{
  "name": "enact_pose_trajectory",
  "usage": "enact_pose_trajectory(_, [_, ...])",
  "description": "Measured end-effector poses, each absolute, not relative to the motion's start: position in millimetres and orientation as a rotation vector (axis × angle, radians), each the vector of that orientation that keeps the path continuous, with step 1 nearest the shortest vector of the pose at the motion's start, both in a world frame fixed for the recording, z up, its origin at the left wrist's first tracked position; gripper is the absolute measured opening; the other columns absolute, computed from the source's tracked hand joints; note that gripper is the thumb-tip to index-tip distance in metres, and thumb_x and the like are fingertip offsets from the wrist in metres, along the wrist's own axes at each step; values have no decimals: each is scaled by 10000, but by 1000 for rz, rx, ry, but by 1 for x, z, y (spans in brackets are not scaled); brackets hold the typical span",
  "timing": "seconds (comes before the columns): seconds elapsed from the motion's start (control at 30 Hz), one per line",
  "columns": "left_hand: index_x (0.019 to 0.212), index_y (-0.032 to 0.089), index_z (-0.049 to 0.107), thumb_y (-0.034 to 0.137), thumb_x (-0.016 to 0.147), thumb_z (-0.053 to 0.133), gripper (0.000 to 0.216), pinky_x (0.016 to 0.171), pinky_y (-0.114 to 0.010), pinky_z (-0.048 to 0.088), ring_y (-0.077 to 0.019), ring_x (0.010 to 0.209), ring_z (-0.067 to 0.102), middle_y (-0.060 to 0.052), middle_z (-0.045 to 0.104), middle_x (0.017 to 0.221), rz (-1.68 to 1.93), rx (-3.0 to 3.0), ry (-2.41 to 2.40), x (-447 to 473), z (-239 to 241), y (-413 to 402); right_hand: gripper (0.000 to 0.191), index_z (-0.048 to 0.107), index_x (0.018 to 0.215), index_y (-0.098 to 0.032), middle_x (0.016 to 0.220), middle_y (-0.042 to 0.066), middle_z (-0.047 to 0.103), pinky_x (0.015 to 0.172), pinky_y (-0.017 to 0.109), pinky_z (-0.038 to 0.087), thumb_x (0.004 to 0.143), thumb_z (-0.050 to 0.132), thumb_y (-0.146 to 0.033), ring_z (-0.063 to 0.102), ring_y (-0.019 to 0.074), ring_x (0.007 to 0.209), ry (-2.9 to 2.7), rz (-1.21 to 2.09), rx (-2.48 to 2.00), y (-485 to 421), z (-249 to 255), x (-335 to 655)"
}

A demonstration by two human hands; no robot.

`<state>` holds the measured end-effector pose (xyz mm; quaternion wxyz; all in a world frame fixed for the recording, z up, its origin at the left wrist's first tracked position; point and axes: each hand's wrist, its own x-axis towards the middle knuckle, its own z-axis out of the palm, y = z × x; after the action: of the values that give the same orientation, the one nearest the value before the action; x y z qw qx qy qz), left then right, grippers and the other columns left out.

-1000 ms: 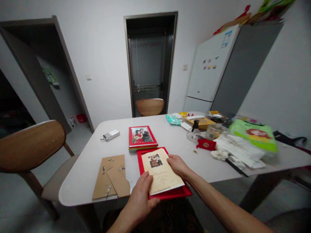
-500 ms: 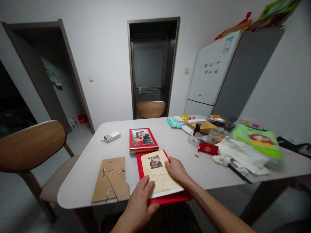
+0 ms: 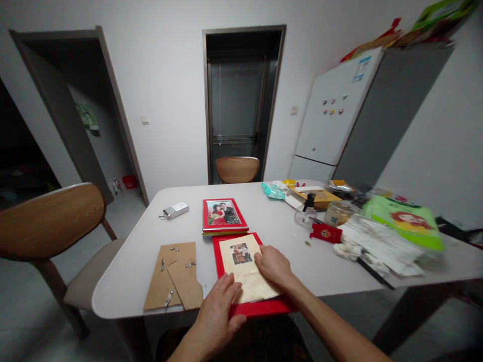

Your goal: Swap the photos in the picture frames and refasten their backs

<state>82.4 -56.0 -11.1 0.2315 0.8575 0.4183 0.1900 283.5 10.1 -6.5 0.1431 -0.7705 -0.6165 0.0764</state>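
A cream sheet with a small photo printed on it lies face up in a red picture frame at the table's front edge. The fingers of my left hand are stretched out at the sheet's lower left, its thumb by the frame's front edge. My right hand is closed over the right side of the frame, thumb on the sheet; some of its fingers are hidden. Just behind stands a stack topped by a red framed couple's photo. Left of the frame lies a brown backing board with metal clips.
A small silver device lies at the table's left. On the right are a glass jar, a red card, white tissues, a black stick and a green package. Wooden chairs stand around the table.
The sheet's front edge has come down, and its white lower border no longer shows above the red frame. Both hands stay nearly in place. The view has shifted slightly.
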Motion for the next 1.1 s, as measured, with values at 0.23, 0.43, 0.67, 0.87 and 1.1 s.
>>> enact_pose_trajectory(0.23, [1002, 191, 547, 299, 704, 547, 316, 1013, -392, 260, -231, 1199, 329, -76, 494, 1201, 484, 2428, 1089, 85, -4, -58, 301, 537, 939, -152, 915, 116, 537, 624, 298, 367, 769, 371, -336, 544, 225, 802, -1872, -36, -2262, 4, -14, 277])
enact_pose_trajectory(0.43, [1237, 222, 347, 286, 678, 559, 601, 1019, -461, 206, -240, 1259, 199, -83, 280, 1360, 594, 2420, 1375, 26, -14, -52, 319, 515, 1031, -163, 943, 109, 529, 657, 297, 378, 768, 387, -290, 526, 208, 814, -1865, 27, -2147, -1, -7, 275])
enact_pose_trajectory(0.67, [1139, 157, 470, 297, 624, 610, 552, 961, -438, 319, -276, 1174, 364, -120, 440, 1253, 573, 2360, 1855, -59, -40, -42, 394, 517, 1081, -178, 955, 90, 552, 799, 324, 345, 752, 445, -381, 472, 205, 897, -2234, 313, -1485, -18, 3, 175])
enact_pose_trajectory(0.87, [980, 220, 582, 271, 663, 596, 321, 841, -381, 457, -218, 966, 533, -57, 595, 1050, 817, 2435, 1690, -62, -39, -45, 416, 532, 1011, -169, 987, 110, 503, 774, 360, 347, 649, 560, -370, 420, 237, 937, -2294, 409, -1479, -20, -2, 119])
enact_pose_trajectory(1.1, [1012, 241, 553, 322, 679, 610, 348, 860, -395, 442, -218, 1024, 466, -49, 543, 1125, 909, 2477, 1435, -4, 1, -64, 398, 587, 1006, -187, 927, 70, 525, 791, 278, 365, 617, 549, -259, 458, 194, 898, -2124, 448, -1472, -40, 21, 197])
